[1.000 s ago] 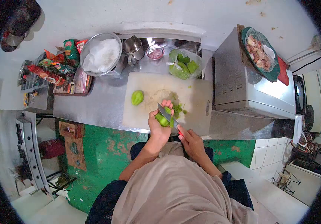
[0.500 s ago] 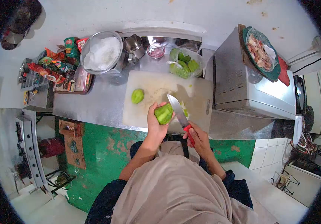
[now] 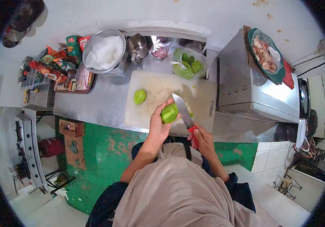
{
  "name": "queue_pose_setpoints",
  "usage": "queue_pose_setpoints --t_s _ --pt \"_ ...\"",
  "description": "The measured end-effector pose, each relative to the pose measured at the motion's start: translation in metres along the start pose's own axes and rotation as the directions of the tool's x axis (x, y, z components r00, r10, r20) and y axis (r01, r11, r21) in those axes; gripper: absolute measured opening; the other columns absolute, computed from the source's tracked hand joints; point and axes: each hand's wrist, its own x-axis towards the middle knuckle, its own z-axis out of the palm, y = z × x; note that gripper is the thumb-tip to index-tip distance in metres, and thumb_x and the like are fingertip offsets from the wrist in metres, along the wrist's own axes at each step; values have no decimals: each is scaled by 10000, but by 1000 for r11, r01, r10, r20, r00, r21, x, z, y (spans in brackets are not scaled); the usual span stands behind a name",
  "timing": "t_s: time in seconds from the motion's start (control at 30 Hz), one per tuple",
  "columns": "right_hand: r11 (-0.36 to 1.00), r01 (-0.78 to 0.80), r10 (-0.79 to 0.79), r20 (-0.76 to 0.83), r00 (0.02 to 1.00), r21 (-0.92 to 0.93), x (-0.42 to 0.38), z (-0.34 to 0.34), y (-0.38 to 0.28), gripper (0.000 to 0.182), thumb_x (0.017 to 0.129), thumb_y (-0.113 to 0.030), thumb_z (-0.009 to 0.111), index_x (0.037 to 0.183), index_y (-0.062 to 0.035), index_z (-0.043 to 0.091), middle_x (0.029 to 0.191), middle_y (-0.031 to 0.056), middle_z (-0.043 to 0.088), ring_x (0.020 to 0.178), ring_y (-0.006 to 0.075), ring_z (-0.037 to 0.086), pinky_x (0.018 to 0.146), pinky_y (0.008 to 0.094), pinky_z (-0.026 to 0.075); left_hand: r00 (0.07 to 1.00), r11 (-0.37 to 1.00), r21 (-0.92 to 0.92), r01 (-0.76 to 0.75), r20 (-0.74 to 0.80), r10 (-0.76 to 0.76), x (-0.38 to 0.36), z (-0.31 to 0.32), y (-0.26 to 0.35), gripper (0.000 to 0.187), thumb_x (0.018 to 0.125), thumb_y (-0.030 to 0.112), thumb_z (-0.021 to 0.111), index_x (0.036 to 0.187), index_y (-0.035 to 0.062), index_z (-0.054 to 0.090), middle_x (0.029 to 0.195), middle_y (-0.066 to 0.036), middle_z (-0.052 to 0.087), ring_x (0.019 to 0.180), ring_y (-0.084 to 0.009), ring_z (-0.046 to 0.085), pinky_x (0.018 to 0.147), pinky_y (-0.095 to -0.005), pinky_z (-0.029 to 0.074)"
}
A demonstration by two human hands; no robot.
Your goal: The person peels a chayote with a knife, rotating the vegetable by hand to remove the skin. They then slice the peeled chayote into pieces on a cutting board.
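My left hand (image 3: 159,124) is wrapped round a green vegetable (image 3: 169,114), partly peeled, above the front of the white cutting board (image 3: 151,81). My right hand (image 3: 203,139) grips the red handle of a knife (image 3: 183,109). The blade points up and to the left, close beside the vegetable's right side. Another green vegetable (image 3: 140,96) lies on the board's left part. Small green and pale peelings lie on the board behind the blade, partly hidden by it.
Behind the board are a bag of green pieces (image 3: 187,64), a small bowl (image 3: 159,50), a metal cup (image 3: 137,46) and a large bowl (image 3: 103,52) holding something white. Food packets (image 3: 52,70) lie left; a white appliance (image 3: 253,90) bears a green plate (image 3: 279,77) at right.
Both hands, with the vegetable and the knife, have shifted slightly to the right. The vegetable looks slightly turned in my left hand.
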Motion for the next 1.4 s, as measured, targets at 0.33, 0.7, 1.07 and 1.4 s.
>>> queue_pose_setpoints --t_s 0.33,0.7,1.07,1.4 --pt "998 24 -24 -5 1000 -53 -2 0 -9 358 999 -187 453 1321 -41 510 726 44 611 491 76 499 438 220 405 1000 996 93 -13 3 12 3 -3 1 274 937 256 512 1096 52 602 1109 -62 628 997 -201 600 849 -410 530" --pt "998 39 -39 7 999 -46 -1 3 -9 364 1005 -203 446 1329 -49 504 729 47 598 484 75 496 429 211 396 1000 993 116 -16 -17 18 5 -6 1 286 913 259 540 1089 45 611 1060 -64 638 954 -203 614 831 -410 528" --pt "996 17 -20 -31 999 -85 4 4 -12 328 1008 -237 438 1238 -35 556 703 29 594 477 70 502 420 211 396 1000 984 176 -2 14 -1 5 -10 -11 275 913 240 548 1069 21 607 1023 -99 636 930 -205 625 797 -404 555" --pt "995 -13 9 -44 999 -95 2 8 -21 314 1013 -240 426 1210 -38 563 688 28 592 469 66 500 412 207 394 997 981 181 -72 -14 76 3 -6 -11 277 941 219 511 1066 -7 611 1017 -101 639 909 -200 631 791 -395 555"
